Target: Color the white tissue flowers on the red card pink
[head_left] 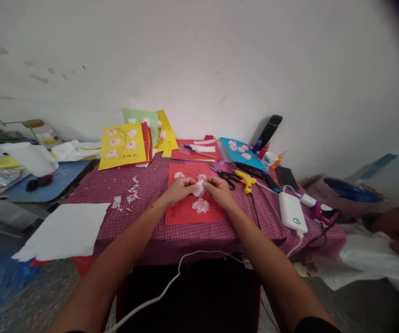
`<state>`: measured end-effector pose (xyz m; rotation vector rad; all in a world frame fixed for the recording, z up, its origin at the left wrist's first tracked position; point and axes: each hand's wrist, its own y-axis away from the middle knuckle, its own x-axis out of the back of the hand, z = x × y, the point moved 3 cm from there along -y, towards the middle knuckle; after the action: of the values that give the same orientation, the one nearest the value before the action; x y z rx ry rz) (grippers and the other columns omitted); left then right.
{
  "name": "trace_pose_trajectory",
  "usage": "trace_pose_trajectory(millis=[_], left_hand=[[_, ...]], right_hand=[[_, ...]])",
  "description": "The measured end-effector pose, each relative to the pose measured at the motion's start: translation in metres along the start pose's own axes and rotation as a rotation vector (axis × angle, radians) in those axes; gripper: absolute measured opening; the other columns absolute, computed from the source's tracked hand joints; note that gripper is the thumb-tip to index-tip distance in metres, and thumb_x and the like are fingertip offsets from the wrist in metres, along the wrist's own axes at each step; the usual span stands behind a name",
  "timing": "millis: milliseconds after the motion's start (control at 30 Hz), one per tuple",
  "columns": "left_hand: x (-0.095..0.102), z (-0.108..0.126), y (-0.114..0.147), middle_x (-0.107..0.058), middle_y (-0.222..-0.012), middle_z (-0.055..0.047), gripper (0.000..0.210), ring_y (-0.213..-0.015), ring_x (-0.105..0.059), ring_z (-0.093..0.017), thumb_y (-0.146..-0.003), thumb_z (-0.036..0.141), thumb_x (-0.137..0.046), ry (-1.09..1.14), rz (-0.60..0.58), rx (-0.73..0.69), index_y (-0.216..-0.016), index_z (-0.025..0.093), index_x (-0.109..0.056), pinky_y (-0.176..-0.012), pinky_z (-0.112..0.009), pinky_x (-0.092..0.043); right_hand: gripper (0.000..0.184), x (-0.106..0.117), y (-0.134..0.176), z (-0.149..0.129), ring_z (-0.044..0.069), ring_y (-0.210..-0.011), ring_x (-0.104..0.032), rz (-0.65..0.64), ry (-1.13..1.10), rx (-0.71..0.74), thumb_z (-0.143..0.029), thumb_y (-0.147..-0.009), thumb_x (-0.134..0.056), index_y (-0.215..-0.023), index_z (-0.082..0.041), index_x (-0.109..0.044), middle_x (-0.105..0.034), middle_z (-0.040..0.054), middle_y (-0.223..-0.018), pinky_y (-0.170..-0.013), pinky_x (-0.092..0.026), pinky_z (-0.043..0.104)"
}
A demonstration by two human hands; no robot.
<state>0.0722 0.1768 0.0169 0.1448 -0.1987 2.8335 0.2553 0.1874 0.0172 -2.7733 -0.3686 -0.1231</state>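
Note:
My left hand and my right hand meet over a red card. Between their fingertips they pinch a small piece of white tissue paper. Pink and white paper flowers lie on the card: one flower just below my hands, another at the upper left, and a third partly hidden behind my fingers. Black-handled scissors rest right of the card, beside a yellow glue gun.
Torn paper scraps and a white paper sheet lie to the left. Yellow flower cards lean at the back left, a blue card at the back right. A white power bank with cables sits at the right.

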Motion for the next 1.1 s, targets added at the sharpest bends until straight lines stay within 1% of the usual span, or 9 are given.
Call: trace_pose_trajectory(millis=[133,267,367,433,500,600,700,833,1100], left_hand=[[0.0,-0.006,-0.002,-0.074,-0.083,-0.005,0.035,-0.073,-0.068,-0.014,-0.079,0.046,-0.077,0.023,-0.021,0.01,-0.091,0.014,-0.07,-0.071,-0.028,-0.054],[0.002,-0.011,-0.004,-0.07,-0.079,-0.001,0.029,-0.069,-0.064,-0.011,-0.084,0.041,-0.077,0.003,-0.022,-0.015,-0.088,0.013,-0.069,-0.069,-0.027,-0.053],[0.004,-0.011,-0.005,-0.067,-0.078,0.001,0.026,-0.069,-0.062,-0.011,-0.09,0.038,-0.075,-0.015,-0.014,-0.039,-0.087,0.014,-0.067,-0.069,-0.027,-0.053],[0.004,-0.01,-0.005,-0.065,-0.076,0.002,0.026,-0.068,-0.061,-0.01,-0.091,0.037,-0.074,-0.02,-0.005,-0.049,-0.085,0.014,-0.066,-0.068,-0.026,-0.052],[0.005,-0.01,-0.005,-0.063,-0.074,0.002,0.027,-0.067,-0.059,-0.009,-0.092,0.037,-0.074,-0.011,0.011,-0.051,-0.083,0.014,-0.064,-0.066,-0.025,-0.051],[0.006,-0.009,-0.005,-0.062,-0.073,0.003,0.027,-0.065,-0.058,-0.009,-0.093,0.037,-0.073,0.026,0.026,-0.043,-0.083,0.014,-0.064,-0.064,-0.025,-0.051],[0.007,-0.009,-0.005,-0.064,-0.074,0.003,0.027,-0.065,-0.06,-0.009,-0.092,0.038,-0.074,0.079,0.025,-0.031,-0.085,0.014,-0.065,-0.066,-0.026,-0.053],[0.008,-0.008,-0.003,-0.065,-0.072,0.002,0.028,-0.064,-0.061,-0.01,-0.086,0.039,-0.078,0.154,0.039,-0.017,-0.083,0.014,-0.066,-0.065,-0.026,-0.053],[0.014,-0.001,-0.003,-0.067,-0.075,-0.001,0.038,-0.065,-0.062,-0.011,-0.069,0.045,-0.084,0.319,0.15,0.019,-0.083,0.014,-0.067,-0.064,-0.025,-0.052]], right_hand=[[0.034,0.001,-0.001,0.001,0.012,-0.058,-0.045,0.007,0.022,0.006,-0.053,-0.082,-0.074,-0.076,-0.021,-0.065,-0.056,-0.0039,-0.064,-0.059,-0.042,0.027],[0.036,-0.003,0.001,0.001,0.013,-0.058,-0.048,0.004,0.092,0.017,-0.055,-0.083,-0.072,-0.074,-0.021,-0.065,-0.058,-0.0031,-0.063,-0.058,-0.043,0.026],[0.036,0.0,-0.001,0.002,0.015,-0.059,-0.053,0.024,0.198,0.016,-0.056,-0.086,-0.066,-0.084,-0.02,-0.07,-0.064,-0.0008,-0.068,-0.058,-0.046,0.027],[0.038,0.014,-0.007,0.001,0.017,-0.066,-0.059,0.071,0.306,-0.001,-0.054,-0.09,-0.059,-0.099,-0.02,-0.072,-0.07,0.0028,-0.08,-0.062,-0.05,0.029],[0.038,0.037,-0.016,-0.001,0.021,-0.077,-0.066,0.125,0.454,-0.043,-0.048,-0.093,-0.052,-0.109,-0.019,-0.072,-0.074,0.0063,-0.091,-0.071,-0.053,0.032],[0.025,0.074,-0.028,-0.003,0.027,-0.099,-0.069,0.142,0.745,-0.153,-0.035,-0.089,-0.06,-0.101,-0.02,-0.074,-0.077,0.0104,-0.1,-0.086,-0.053,0.036],[0.014,0.094,-0.032,-0.002,0.033,-0.108,-0.071,0.084,1.011,-0.279,-0.024,-0.083,-0.068,-0.092,-0.017,-0.076,-0.079,0.0178,-0.103,-0.093,-0.051,0.037],[0.023,0.093,-0.033,0.003,0.039,-0.114,-0.07,-0.016,1.251,-0.374,-0.02,-0.082,-0.069,-0.103,-0.012,-0.076,-0.076,0.0263,-0.116,-0.096,-0.051,0.042],[0.039,0.097,-0.046,0.012,0.036,-0.115,-0.071,-0.219,1.409,-0.446,-0.031,-0.087,-0.071,-0.122,-0.014,-0.071,-0.074,0.023,-0.126,-0.094,-0.052,0.039]])
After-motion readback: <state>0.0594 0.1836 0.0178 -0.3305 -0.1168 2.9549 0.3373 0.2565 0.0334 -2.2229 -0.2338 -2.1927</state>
